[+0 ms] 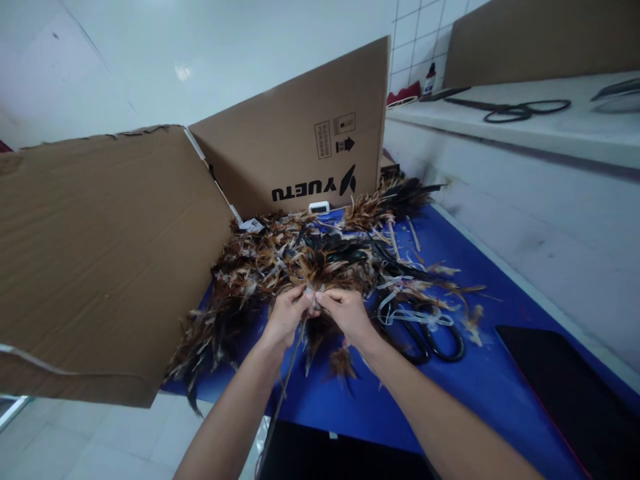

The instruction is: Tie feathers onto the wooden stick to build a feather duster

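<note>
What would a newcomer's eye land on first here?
Probably the heap of brown and black feathers on the blue tabletop, with the left hand and right hand pinching the base of a feather bunch at centre. Next, the cardboard panel printed YUETU, standing behind the heap. Then the black looped handles right of the hands, beside a pale strip.

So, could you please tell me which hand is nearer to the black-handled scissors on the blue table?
Right: the right hand is a short way left of the black-handled scissors, while the left hand is farther off, beyond the right hand.
</note>
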A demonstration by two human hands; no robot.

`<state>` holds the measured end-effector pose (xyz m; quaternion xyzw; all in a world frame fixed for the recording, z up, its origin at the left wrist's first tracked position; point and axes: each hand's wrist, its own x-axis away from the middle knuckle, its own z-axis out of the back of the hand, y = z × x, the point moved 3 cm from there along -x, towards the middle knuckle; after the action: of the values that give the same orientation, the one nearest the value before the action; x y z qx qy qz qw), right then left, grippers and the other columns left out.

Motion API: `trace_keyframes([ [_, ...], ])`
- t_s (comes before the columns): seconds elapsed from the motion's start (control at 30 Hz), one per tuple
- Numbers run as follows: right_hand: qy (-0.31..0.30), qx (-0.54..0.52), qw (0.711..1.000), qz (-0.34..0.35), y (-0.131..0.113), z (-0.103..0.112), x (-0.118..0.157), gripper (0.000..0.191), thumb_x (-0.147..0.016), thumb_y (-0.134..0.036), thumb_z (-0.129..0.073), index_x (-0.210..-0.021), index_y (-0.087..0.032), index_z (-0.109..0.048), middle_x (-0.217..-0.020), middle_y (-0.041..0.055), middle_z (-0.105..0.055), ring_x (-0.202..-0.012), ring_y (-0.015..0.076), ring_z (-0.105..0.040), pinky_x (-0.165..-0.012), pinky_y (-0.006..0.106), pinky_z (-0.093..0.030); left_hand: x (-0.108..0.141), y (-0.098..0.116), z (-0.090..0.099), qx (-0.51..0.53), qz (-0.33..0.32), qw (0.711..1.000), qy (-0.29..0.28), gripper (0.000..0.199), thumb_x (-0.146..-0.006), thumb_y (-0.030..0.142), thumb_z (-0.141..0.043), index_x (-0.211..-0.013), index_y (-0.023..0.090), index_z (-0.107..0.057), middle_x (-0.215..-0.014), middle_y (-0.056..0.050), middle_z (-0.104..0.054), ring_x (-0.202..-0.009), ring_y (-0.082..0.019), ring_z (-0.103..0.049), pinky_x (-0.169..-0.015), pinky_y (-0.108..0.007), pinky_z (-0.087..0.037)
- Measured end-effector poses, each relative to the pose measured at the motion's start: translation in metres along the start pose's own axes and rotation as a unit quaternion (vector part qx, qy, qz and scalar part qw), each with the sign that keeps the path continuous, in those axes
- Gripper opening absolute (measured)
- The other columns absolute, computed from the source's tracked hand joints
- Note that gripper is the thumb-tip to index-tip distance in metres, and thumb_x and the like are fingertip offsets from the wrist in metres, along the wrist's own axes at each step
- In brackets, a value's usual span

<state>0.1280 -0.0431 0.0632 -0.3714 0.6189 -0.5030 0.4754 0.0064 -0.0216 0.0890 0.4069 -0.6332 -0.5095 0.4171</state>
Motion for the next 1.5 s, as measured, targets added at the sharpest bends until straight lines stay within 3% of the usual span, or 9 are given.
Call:
trace_keyframes([
  [0.13,0.001,-0.007,1.0,-0.012,0.004,0.002,-0.001,0.028,-0.071,-0.037,-0.059,-0.06,-0.013,-0.068,-0.054,0.0018,-0.061,-0.051,0.012,-0.049,-0.051,0.023,-0.038,-0.003,0.0,-0.003,0.022,0.019,0.999,-0.03,0.027,-0.066,0.035,-0.07,-0.07,0.01,-0.061,-0.063,0.0,-0.056,-0.057,-0.007,-0.052,-0.057,-0.02,-0.047],
  [0.43,0.02,-0.003,1.0,-0.004,0.002,0.006,-0.003,0.027,-0.071,-0.035,-0.06,-0.057,-0.013,-0.066,-0.051,0.0009,-0.059,-0.049,0.0112,-0.049,-0.049,0.022,-0.036,-0.004,-0.004,-0.004,0.117,0.108,0.987,-0.041,0.018,-0.07,0.023,-0.069,-0.077,0.01,-0.059,-0.07,-0.002,-0.059,-0.062,-0.008,-0.057,-0.06,-0.019,-0.051],
  [0.67,-0.021,-0.026,0.999,-0.024,0.001,0.008,-0.004,0.029,-0.072,-0.038,-0.059,-0.059,-0.013,-0.065,-0.047,0.0003,-0.056,-0.043,0.0091,-0.042,-0.042,0.022,-0.031,-0.004,-0.001,-0.007,0.097,0.151,0.973,-0.147,0.025,-0.073,0.033,-0.065,-0.081,0.01,-0.061,-0.068,-0.005,-0.057,-0.061,-0.009,-0.055,-0.044,-0.015,-0.037],
  [0.8,-0.021,0.011,1.0,-0.01,-0.002,0.012,-0.005,0.028,-0.071,-0.036,-0.059,-0.055,-0.013,-0.063,-0.046,-0.0011,-0.054,-0.044,0.0085,-0.04,-0.044,0.022,-0.029,-0.002,0.007,-0.013,0.011,0.104,0.984,-0.144,0.033,-0.071,0.041,-0.063,-0.075,0.008,-0.058,-0.067,-0.004,-0.055,-0.054,-0.006,-0.049,-0.039,-0.014,-0.027],
  [1.0,0.029,0.059,0.998,0.002,0.001,0.014,-0.006,0.031,-0.072,-0.038,-0.057,-0.053,-0.015,-0.062,-0.044,-0.0038,-0.044,-0.045,0.0079,-0.033,-0.045,0.022,-0.026,-0.006,0.001,-0.018,-0.103,0.003,0.993,-0.049,0.034,-0.074,0.046,-0.055,-0.072,0.013,-0.048,-0.063,0.001,-0.049,-0.043,-0.002,-0.036,-0.037,-0.015,-0.02],
  [1.1,0.057,0.09,0.994,0.012,0.003,0.015,-0.006,0.03,-0.073,-0.036,-0.054,-0.052,-0.015,-0.06,-0.044,-0.0047,-0.039,-0.045,0.0081,-0.031,-0.045,0.022,-0.025,-0.012,-0.009,-0.016,-0.182,-0.029,0.983,0.004,0.031,-0.077,0.046,-0.05,-0.07,0.016,-0.045,-0.057,0.004,-0.044,-0.042,-0.004,-0.035,-0.039,-0.016,-0.022],
  [1.2,0.056,0.101,0.993,0.023,0.004,0.015,-0.007,0.03,-0.074,-0.035,-0.052,-0.051,-0.016,-0.056,-0.044,-0.005,-0.037,-0.046,0.0085,-0.031,-0.045,0.022,-0.025,-0.014,-0.012,-0.014,-0.292,-0.08,0.952,0.036,0.029,-0.081,0.043,-0.046,-0.068,0.017,-0.045,-0.053,0.004,-0.044,-0.043,-0.006,-0.039,-0.043,-0.018,-0.027],
  [1.33,0.017,0.091,0.995,0.03,-0.001,0.014,-0.007,0.03,-0.077,-0.032,-0.048,-0.051,-0.017,-0.052,-0.046,-0.0042,-0.045,-0.046,0.0091,-0.036,-0.047,0.022,-0.028,-0.011,-0.006,-0.013,-0.375,-0.143,0.915,0.041,0.027,-0.084,0.04,-0.042,-0.068,0.019,-0.047,-0.051,0.002,-0.05,-0.044,-0.009,-0.044,-0.048,-0.02,-0.031],
  [1.5,-0.026,0.082,0.996,0.022,-0.006,0.011,-0.005,0.028,-0.078,-0.028,-0.046,-0.053,-0.018,-0.051,-0.048,-0.0037,-0.049,-0.047,0.0094,-0.041,-0.047,0.021,-0.03,-0.012,-0.007,-0.01,-0.343,-0.107,0.933,0.002,0.027,-0.084,0.044,-0.04,-0.078,0.02,-0.049,-0.061,0.0,-0.057,-0.039,-0.01,-0.05,-0.042,-0.02,-0.032],
])
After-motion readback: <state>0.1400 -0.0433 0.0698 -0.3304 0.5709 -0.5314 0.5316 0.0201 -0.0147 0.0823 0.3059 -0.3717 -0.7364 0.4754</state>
